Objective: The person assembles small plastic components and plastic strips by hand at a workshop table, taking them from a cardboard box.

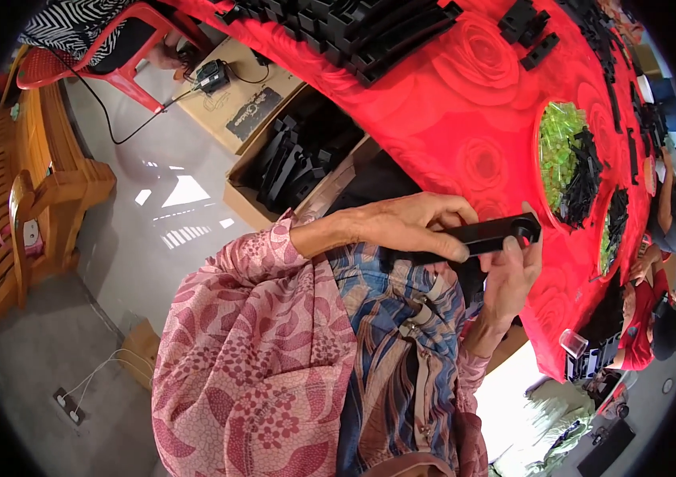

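Observation:
Both my hands hold a long black plastic part (489,231) in front of my body, near the edge of the red-covered table. It has a rounded end with a round opening. My left hand (413,226) grips it along its length, thumb on the near side. Around the end with the opening, the fingers of my right hand (511,270) are closed, the thumb pressed close to the hole. The part's other end runs under my left hand and is partly hidden.
On the red tablecloth (465,119) lie stacked black parts (346,32) and a red tray (543,208) with green and black small pieces. Below left stands a cardboard box (246,199) of black parts. A red chair (52,70) and wooden bench (52,175) are left; other people sit far right.

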Tool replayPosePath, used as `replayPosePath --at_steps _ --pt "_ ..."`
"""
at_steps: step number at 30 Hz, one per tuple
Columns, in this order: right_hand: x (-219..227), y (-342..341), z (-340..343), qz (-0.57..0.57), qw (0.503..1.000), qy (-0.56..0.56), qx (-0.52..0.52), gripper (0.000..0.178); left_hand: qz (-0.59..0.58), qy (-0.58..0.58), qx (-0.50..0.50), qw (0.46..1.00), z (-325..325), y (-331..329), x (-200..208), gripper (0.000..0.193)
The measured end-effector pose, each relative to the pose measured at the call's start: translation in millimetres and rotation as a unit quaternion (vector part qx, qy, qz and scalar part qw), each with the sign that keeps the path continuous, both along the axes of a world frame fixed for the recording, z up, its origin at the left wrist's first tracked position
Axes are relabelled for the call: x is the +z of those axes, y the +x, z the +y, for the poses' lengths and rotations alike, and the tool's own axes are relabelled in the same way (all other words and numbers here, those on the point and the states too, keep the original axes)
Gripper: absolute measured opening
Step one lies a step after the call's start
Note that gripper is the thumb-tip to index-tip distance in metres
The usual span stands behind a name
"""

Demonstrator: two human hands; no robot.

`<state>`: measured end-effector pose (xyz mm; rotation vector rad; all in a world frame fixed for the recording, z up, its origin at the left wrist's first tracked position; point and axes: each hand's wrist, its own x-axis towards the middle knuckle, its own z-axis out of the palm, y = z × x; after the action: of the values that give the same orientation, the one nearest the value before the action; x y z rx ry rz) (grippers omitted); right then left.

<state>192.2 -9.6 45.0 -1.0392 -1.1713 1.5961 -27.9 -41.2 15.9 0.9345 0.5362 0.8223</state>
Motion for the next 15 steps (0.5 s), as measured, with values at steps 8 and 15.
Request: replayPosePath --at_steps 8,15 --pt "2.9 -20.7 -9.5 -0.172 0.98 0.036 0.099 0.042 0.193 -0.028 0.098 0.976 -51.9 -155.8 -58.8 0.042" --pt "-14.6 -21.8 -14.3 -0.23 0.965 0.022 0.127 0.03 0.209 -0.142 0.499 0.829 -134.4 -240.0 -240.7 0.026"
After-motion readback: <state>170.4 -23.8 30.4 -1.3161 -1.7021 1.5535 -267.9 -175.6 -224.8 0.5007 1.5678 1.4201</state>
